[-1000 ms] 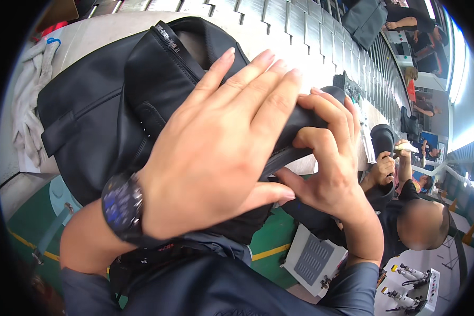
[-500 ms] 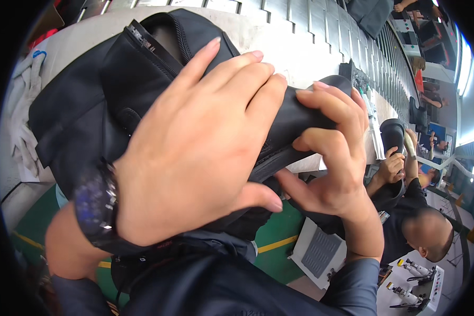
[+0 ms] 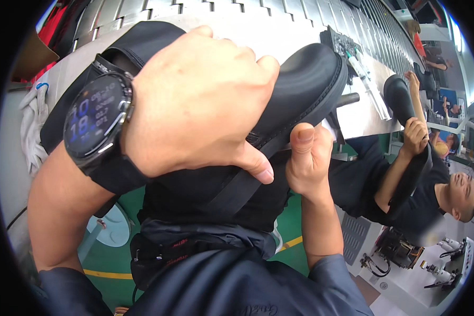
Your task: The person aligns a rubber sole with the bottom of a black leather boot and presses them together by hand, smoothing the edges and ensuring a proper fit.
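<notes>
A black boot point(image 3: 308, 79) with a zip lies across in front of me, its rounded toe pointing right and its shaft to the left. Stitching runs along the edge of its sole. My left hand point(image 3: 200, 100), wearing a dark watch, lies over the middle of the boot with its fingers bent round the far side and the thumb on the near side. At the near edge of the sole, my right hand point(image 3: 310, 163) holds on with its thumb up. Its other fingers are partly hidden.
Pale gloves point(image 3: 34, 129) hang at the left. Slatted metal conveyor point(image 3: 237, 8) runs behind the worktable, where syringe-like tubes point(image 3: 368, 84) lie at the right. Beyond them a co-worker point(image 3: 442, 179) holds another black boot point(image 3: 397, 95). A blue-green round stool point(image 3: 116, 226) stands below.
The boot has turned, so its toe and sole edge now show. My left hand has shifted up and left, and the right has dropped from the boot's upper to the sole edge.
</notes>
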{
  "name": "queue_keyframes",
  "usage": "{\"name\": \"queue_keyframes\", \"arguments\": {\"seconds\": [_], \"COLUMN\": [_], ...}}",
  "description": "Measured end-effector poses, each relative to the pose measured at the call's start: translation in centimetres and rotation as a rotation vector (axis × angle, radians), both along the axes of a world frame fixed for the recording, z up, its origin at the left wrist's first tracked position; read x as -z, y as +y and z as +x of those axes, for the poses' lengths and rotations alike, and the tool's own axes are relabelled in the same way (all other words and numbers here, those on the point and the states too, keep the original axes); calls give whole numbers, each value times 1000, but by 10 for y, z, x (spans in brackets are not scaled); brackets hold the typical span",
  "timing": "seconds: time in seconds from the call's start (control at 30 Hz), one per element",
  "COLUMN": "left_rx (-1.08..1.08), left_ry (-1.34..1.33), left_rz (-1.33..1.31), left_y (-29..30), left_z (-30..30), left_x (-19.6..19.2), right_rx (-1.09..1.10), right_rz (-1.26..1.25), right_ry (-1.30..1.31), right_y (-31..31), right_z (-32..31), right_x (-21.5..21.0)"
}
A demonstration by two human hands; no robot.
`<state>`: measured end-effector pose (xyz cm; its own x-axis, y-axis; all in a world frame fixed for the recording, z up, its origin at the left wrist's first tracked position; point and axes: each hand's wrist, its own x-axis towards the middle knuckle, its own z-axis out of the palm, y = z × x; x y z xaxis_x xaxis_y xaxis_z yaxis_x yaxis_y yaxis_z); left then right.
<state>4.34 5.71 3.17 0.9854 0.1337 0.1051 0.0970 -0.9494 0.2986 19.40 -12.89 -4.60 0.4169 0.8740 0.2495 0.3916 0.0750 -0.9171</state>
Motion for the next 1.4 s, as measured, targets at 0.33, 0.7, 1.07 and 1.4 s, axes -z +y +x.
{"name": "queue_keyframes", "arguments": {"seconds": [0.33, 0.7, 1.07, 1.4], "left_rx": [15, -93, -327, -368], "left_ry": [22, -105, -108, -64], "left_rz": [11, 27, -127, -354], "left_y": [3, -6, -18, 2], "left_z": [-2, -8, -3, -5], "left_x": [2, 8, 23, 29], "right_rx": [-95, 131, -201, -19], "right_rz": [-81, -250, -152, -266], "right_ry": [-80, 28, 478, 337], "right_y": [-2, 7, 141, 165], "right_z": [5, 5, 92, 64], "right_x": [-11, -18, -47, -58]}}
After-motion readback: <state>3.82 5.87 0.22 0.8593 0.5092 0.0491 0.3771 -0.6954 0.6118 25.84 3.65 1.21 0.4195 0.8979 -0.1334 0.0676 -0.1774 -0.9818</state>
